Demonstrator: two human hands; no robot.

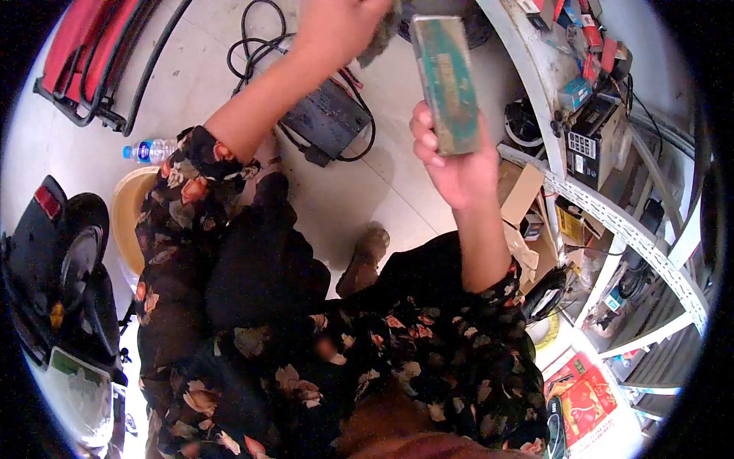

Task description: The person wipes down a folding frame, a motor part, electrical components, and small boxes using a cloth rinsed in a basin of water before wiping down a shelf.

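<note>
My right hand grips the lower end of a flat rectangular block, held upright. Its face is worn green and dull tan, with a paler metal-like edge; its exact kind is not clear. To the left and higher up, my left hand is closed around a crumpled dark grey-green cloth, partly cut off by the top of the view. The cloth and the block are apart. Beneath my left forearm, a black box-shaped device with a coiled black cable lies on the tiled floor.
Metal shelving with boxes and cables runs along the right. A folded red chair stands at upper left. A water bottle lies by a tan basin. A black scooter-like vehicle is at far left.
</note>
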